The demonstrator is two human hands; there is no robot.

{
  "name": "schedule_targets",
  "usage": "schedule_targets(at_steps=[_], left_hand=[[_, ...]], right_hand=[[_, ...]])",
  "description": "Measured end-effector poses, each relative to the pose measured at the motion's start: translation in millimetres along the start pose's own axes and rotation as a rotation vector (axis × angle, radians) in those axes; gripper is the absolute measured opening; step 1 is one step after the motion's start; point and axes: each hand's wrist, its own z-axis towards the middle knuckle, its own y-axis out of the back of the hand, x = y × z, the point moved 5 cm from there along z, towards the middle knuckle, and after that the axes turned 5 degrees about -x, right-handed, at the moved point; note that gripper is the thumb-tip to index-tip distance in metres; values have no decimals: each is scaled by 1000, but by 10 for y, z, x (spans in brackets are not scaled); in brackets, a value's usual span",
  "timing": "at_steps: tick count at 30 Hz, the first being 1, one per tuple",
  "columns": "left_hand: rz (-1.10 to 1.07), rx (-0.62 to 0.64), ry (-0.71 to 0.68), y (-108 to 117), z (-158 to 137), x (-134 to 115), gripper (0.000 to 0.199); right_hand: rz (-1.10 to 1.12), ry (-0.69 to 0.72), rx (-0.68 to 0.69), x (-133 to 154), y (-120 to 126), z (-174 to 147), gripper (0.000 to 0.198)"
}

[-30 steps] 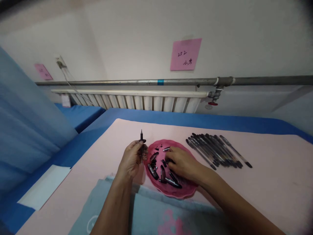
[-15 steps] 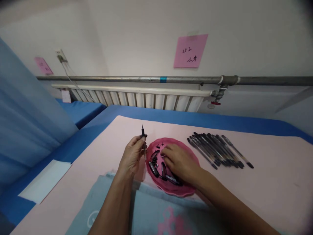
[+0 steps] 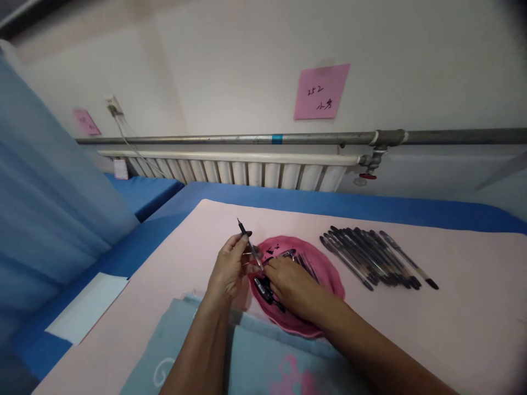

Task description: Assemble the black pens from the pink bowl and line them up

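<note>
Pink sheet (image 3: 473, 307), spread; pen barrel (image 3: 252, 251), tip up, gripped in left hand (image 3: 228, 269) at pink tray (image 3: 329, 269); right hand (image 3: 290, 282) held over tray, its grasp cannot be told; pens (image 3: 370, 257) heaped at right.

Left hand (image 3: 229, 267) holds pen (image 3: 253, 252), tip up; right hand (image 3: 290, 282) over pink plate (image 3: 329, 274); pen pile (image 3: 370, 257) rightward.

Pink tray (image 3: 331, 272): 2 sides barred, far right rim open
The left hand (image 3: 231, 267) blocks the left rim; the right hand (image 3: 291, 282) covers the middle, its forearm (image 3: 349, 331) crossing the near right rim. Between tray and pen pile (image 3: 366, 255) runs a narrow strip of pink sheet (image 3: 473, 312), which lies bare right of the pens.
</note>
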Motion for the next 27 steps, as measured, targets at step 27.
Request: schedule_targets(at_steps=[27], left_hand=[[-251, 42, 10, -65, -47, -44, 18]], right_hand=[[1412, -652, -600, -241, 253, -125, 14]])
